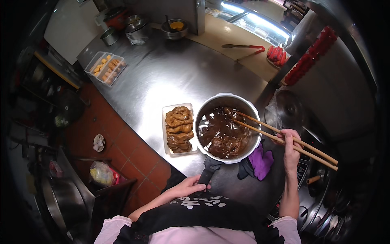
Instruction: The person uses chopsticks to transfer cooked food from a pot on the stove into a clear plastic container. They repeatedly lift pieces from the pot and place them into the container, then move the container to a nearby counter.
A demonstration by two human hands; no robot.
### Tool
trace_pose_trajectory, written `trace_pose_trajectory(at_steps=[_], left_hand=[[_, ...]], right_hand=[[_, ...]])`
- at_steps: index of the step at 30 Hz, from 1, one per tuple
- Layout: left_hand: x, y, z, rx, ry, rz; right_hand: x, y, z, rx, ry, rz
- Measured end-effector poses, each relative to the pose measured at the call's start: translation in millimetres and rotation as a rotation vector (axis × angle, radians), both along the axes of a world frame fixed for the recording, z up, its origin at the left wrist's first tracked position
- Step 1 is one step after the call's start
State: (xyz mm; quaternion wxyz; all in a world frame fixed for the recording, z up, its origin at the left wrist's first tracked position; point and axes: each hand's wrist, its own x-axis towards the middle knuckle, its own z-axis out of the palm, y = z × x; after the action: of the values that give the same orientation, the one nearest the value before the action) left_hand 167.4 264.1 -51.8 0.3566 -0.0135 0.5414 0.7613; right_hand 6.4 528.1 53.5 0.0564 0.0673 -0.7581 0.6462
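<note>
My left hand point(195, 185) grips the black handle point(209, 172) of a metal pot point(198, 143) standing on the steel counter. Dark brown liquid point(213, 128) fills much of the pot, with pieces of brown food point(225, 147) partly sunk in it. In my right hand point(290, 145) is a pair of long wooden chopsticks point(307, 149). Their tips reach over the pot's right rim and meet a brown piece point(230, 113) in the liquid; whether they pinch it I cannot tell. Close against the pot's left side lies a clear plastic tray point(163, 128) heaped with glossy brown braised pieces point(179, 129).
A purple cloth point(262, 161) lies right of the pot handle, near an induction cooker point(301, 170). Farther back are a divided plastic box of food point(106, 68), stacked metal bowls point(174, 29) and red-handled tongs point(243, 50). A plastic bag point(275, 106) partly covers a round lid point(288, 106).
</note>
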Motion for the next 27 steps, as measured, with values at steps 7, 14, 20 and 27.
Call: trace_pose_trajectory(at_steps=[7,14,20,27], left_hand=[[-1.8,-0.4,4.7,-0.005,-0.015,-0.008],[-1.2,-1.3,4.2,-0.004,-0.049,-0.023],[-1.8,-1.1,3.7,0.002,-0.025,-0.030],[-0.3,-1.2,0.3,-0.014,0.001,-0.017]], right_hand=[[6.6,7.3,-1.0,-0.055,-0.062,0.008],[-6.1,-12.8,15.4,-0.015,-0.219,0.115],[-44.1,-44.2,5.2,0.032,-0.263,0.191],[-44.9,-75.2,9.6,0.318,0.031,0.210]])
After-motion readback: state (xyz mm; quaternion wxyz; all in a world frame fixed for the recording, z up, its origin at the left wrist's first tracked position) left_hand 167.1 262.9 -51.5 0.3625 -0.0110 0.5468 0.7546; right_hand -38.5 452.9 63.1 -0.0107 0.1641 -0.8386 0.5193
